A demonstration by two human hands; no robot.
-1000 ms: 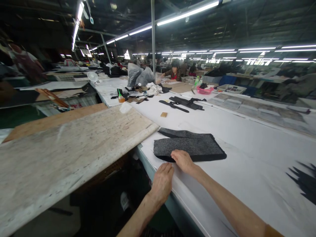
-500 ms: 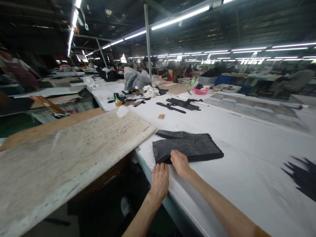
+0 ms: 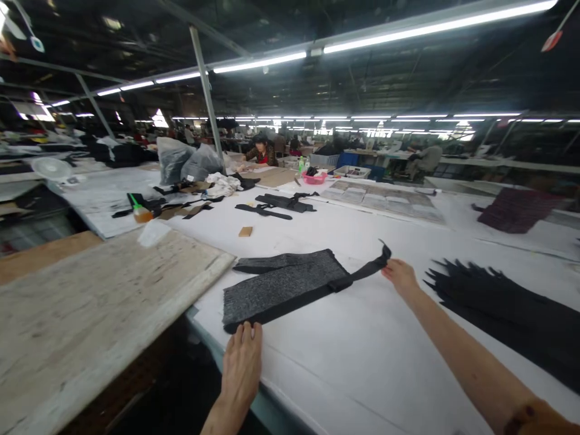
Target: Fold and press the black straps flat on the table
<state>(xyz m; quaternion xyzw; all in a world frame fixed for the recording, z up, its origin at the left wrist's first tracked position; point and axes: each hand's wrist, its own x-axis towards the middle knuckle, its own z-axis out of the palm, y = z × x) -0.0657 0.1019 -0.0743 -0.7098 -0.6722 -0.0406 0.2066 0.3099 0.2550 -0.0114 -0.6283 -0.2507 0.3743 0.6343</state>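
A dark grey knit fabric piece (image 3: 281,281) lies flat near the table's front edge, with a black band along its near side. My left hand (image 3: 242,353) rests at the piece's near left corner, fingers stretched out and touching the black edge. Off the right corner of the piece runs a black fabric strip (image 3: 367,270), its far end raised and curling. My right hand (image 3: 401,275) pinches that strip close to its end, just above the white table surface (image 3: 344,338).
To the right lies a pile of black fabric strips (image 3: 498,302). A worn pale board (image 3: 113,302) overlaps the table's left side. Farther back are a tan block (image 3: 245,231), black cut pieces (image 3: 285,202), an orange-filled bottle (image 3: 142,212) and a pink basket (image 3: 314,177). A seated person (image 3: 267,154) is beyond.
My right hand has moved from beside my left hand to the right, drawing out the black strip. My left hand stays at the fabric's near left corner. The view has turned right.
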